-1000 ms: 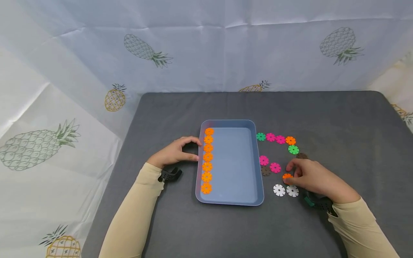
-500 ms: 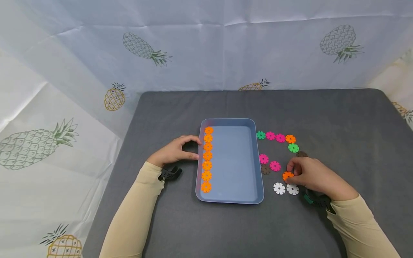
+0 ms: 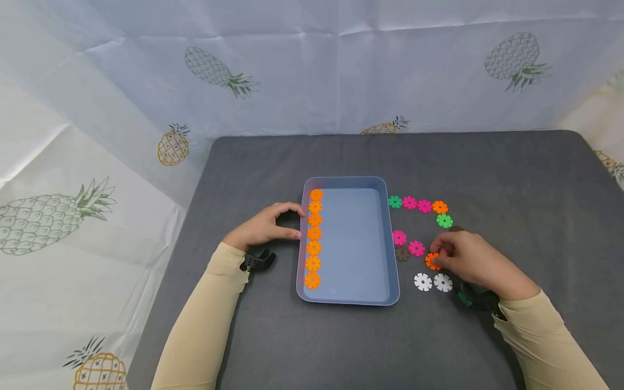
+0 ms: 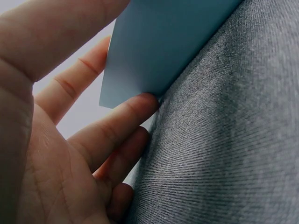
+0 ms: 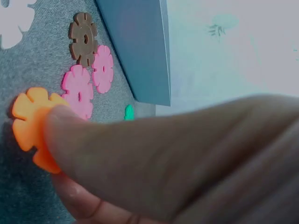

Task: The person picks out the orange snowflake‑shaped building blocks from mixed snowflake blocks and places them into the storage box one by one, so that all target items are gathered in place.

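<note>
My right hand pinches an orange snowflake building disc between thumb and fingers, just above the two white discs in the head view. Seen from the right wrist, the thumb lies across the orange disc's face. My left hand touches the left wall of a blue-grey tray with thumb and fingertips. In the left wrist view, fairly straight fingers lie along the tray's outer side. Several orange discs form a column inside the tray's left edge.
Right of the tray lie pink discs, a brown disc, green discs and an orange disc. Another brown disc is partly hidden behind the right hand. The dark grey tabletop meets a pineapple-print cloth at the back.
The orange disc at my right fingertips has come up off its spot, shifting slightly and tilting to show more of its face. The left hand stays at the tray.
</note>
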Demonstrator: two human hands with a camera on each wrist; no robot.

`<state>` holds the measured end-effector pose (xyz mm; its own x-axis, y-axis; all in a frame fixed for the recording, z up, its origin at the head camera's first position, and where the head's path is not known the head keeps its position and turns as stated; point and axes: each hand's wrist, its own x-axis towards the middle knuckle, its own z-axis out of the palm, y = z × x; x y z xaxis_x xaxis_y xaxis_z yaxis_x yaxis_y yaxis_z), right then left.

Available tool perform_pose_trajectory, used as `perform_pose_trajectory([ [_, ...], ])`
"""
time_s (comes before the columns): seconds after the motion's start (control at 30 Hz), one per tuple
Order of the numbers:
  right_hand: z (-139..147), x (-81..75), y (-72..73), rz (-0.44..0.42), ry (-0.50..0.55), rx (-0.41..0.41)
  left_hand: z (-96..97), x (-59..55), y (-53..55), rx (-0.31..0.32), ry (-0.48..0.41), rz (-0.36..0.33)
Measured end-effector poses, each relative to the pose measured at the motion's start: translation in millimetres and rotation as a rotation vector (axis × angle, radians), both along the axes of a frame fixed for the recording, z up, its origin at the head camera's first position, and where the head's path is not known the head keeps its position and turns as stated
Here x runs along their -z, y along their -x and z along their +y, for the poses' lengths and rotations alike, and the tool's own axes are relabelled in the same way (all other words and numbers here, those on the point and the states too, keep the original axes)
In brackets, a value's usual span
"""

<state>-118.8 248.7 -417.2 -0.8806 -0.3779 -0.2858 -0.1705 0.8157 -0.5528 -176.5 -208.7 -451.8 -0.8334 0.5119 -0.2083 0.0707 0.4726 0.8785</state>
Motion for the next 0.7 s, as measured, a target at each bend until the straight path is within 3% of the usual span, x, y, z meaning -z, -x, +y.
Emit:
perform_pose_trajectory([
  [0.7,-24,-20.5,14.7,0.097,-0.002,-0.001,0.3,1.8,1.3,0.012,-0.015,0.007],
])
